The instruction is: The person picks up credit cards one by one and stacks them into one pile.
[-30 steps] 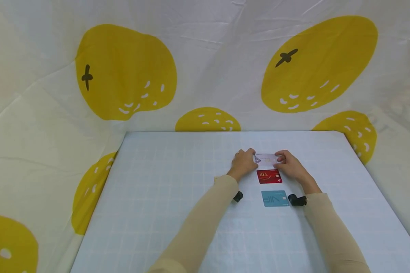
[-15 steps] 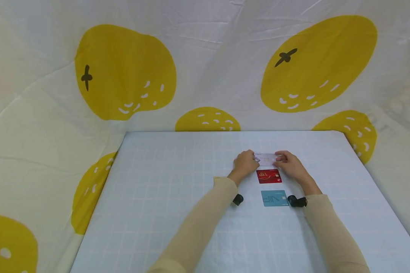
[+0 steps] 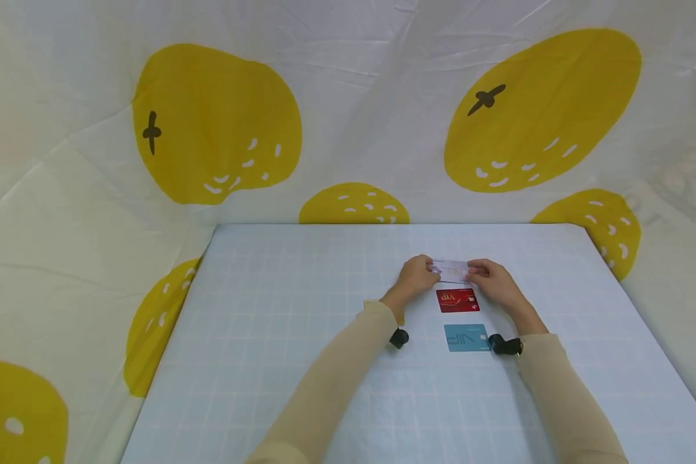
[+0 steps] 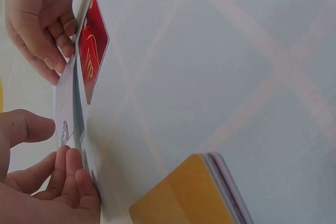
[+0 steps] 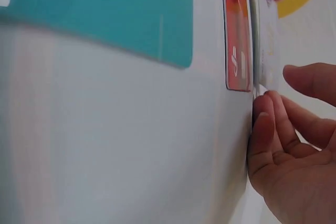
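A pale lilac card point(image 3: 454, 270) is held level by its two short ends, just off the far part of the table. My left hand point(image 3: 415, 276) pinches its left end; my right hand point(image 3: 492, 281) pinches the right end. In the left wrist view, a dark bluish strip shows beneath the lilac card point(image 4: 65, 100); whether it is shadow or another card I cannot tell. Just nearer to me lies a red VIP card point(image 3: 457, 300), flat, and below that a teal VIP card point(image 3: 465, 338). The right wrist view shows the fingertips point(image 5: 262, 124) at the card's end.
A stack of cards with a yellow one point(image 4: 181, 198) on top lies under my left forearm, mostly hidden in the head view. Black wrist cameras hang by both wrists. A white cloth with yellow fruit prints point(image 3: 214, 122) rises behind the pale checked table point(image 3: 278, 309).
My left wrist has shifted slightly left, showing more of the yellow card stack beside it. The hands stay at the lilac card's ends; the red and teal cards lie as before.
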The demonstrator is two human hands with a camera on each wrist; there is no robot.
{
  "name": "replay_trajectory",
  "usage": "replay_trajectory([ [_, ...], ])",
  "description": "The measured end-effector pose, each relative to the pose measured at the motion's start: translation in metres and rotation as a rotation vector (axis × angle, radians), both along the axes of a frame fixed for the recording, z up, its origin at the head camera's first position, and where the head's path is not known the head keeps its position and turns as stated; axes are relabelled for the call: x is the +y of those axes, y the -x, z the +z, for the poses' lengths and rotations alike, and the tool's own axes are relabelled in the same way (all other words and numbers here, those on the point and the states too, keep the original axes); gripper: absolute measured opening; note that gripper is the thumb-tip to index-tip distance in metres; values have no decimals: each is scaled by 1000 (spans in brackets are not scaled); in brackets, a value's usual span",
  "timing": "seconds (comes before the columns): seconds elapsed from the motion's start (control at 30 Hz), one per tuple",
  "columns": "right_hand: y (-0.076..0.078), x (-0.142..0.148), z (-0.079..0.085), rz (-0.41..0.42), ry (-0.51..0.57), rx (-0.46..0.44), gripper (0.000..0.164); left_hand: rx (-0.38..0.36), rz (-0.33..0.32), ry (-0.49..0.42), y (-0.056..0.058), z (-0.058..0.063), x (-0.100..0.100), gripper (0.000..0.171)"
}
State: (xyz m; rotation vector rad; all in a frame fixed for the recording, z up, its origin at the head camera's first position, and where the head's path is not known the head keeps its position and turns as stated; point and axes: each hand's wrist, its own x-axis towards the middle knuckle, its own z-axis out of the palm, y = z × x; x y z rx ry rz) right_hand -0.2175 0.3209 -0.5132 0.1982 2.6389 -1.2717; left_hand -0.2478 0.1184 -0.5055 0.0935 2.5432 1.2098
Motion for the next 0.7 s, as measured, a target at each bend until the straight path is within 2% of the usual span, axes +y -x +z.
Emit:
replay_trajectory([
  [0.23, -2, -4, -1, -21, 66, 2, 51, -54, 52, -102, 0, 0, -7, 39],
  [0.33, -3, -7, -1, -31, 87, -4, 51, -52, 58, -133, 0, 1, -13, 37],
  [0.53, -4, -11, 1, -27, 88, 5, 53, -12, 21, -172, -3, 3, -28, 35],
  [0.7, -6, -16, 5, -13, 100, 20, 53, -31, 4, -203, -3, 1, -39, 36],
])
